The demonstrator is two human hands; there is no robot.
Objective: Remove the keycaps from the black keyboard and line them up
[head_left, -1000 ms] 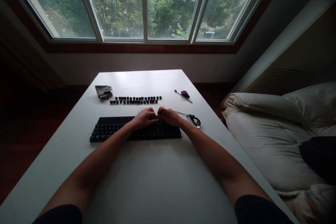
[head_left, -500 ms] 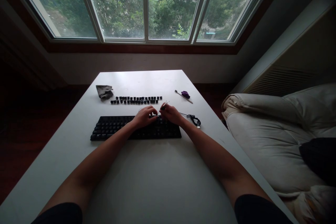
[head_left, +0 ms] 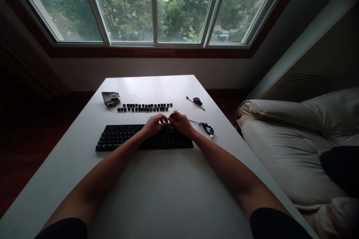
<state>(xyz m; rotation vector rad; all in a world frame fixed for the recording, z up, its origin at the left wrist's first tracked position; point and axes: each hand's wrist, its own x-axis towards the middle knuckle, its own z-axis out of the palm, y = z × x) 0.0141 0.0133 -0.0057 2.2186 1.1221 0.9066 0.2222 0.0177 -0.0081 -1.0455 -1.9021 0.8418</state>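
Note:
A black keyboard (head_left: 120, 136) lies across the white table, its right half partly covered by my hands and forearms. My left hand (head_left: 155, 125) is over the keyboard's upper middle, thumb and fingers curled toward each other; whatever is between them is too small to make out. Just beside it, my right hand (head_left: 181, 124) is closed on a small dark wire keycap puller (head_left: 172, 115), with thin wires sticking up above the fingers. Beyond the hands, loose black keycaps (head_left: 143, 109) lie in two rows.
A grey cloth (head_left: 110, 99) lies at the far left. Toward the far right are a thin brush-like stick (head_left: 196, 104) and a purple cloth (head_left: 197, 101). The coiled USB cable (head_left: 206, 129) lies right of the keyboard. A pale sofa (head_left: 280, 149) stands beyond the table's right edge.
The puller in my right hand has tilted, and its wires stand up more above the fingers. My two hands have shifted only slightly. The whole view has moved a little.

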